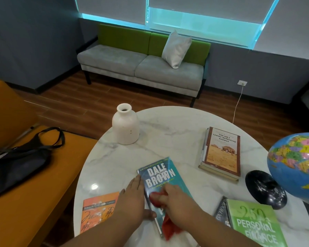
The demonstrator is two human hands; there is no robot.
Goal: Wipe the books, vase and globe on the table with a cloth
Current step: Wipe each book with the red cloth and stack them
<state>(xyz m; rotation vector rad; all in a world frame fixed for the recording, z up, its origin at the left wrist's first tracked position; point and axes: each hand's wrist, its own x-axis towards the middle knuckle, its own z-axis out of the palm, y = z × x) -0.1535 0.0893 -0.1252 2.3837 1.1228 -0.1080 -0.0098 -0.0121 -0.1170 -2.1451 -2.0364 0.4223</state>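
Observation:
A teal paperback book (161, 177) lies on the round white marble table (168, 125) near its front. My left hand (132, 200) holds the book's left edge, fingers straight along it and thumb under the corner. My right hand (175, 200) grips a red cloth (168, 227) and presses it on the book's cover. A white vase (125, 125) stands at the table's far left. A stack of two books (221, 154) lies at the right. The globe (296, 164) on its black base (265, 189) stands at the right edge. An orange book (96, 211) lies left of my hand; a green book (255, 227) lies at the front right on a dark book (221, 213).
An orange sofa (16, 193) with a black bag (20, 161) on it borders the table's left side. A grey and green couch (143, 68) with a white pillow (176, 49) stands across the wooden floor. A white cable (237, 106) runs from a wall socket.

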